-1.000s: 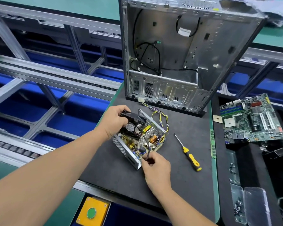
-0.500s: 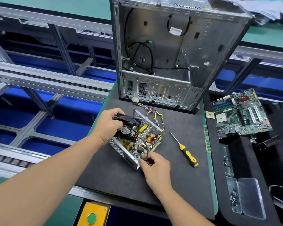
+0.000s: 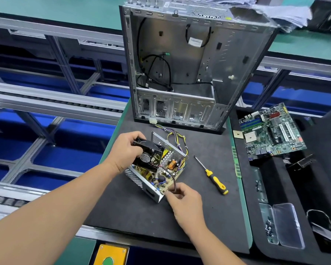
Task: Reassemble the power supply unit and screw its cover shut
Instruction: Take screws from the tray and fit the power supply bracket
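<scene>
Head view: one open power supply unit [image 3: 153,169] near the left edge of the dark mat [image 3: 203,211], cover off, circuit board exposed. Left hand [image 3: 125,152] curled round the black fan [image 3: 148,153], held over the unit's far end. Right hand [image 3: 183,199] pinching a dark cable [image 3: 174,180] at the unit's near corner. One yellow-handled screwdriver [image 3: 212,175] just right, bare mat around it. One empty computer case [image 3: 189,69] upright at the far edge. One motherboard [image 3: 271,131] beyond the right edge.
</scene>
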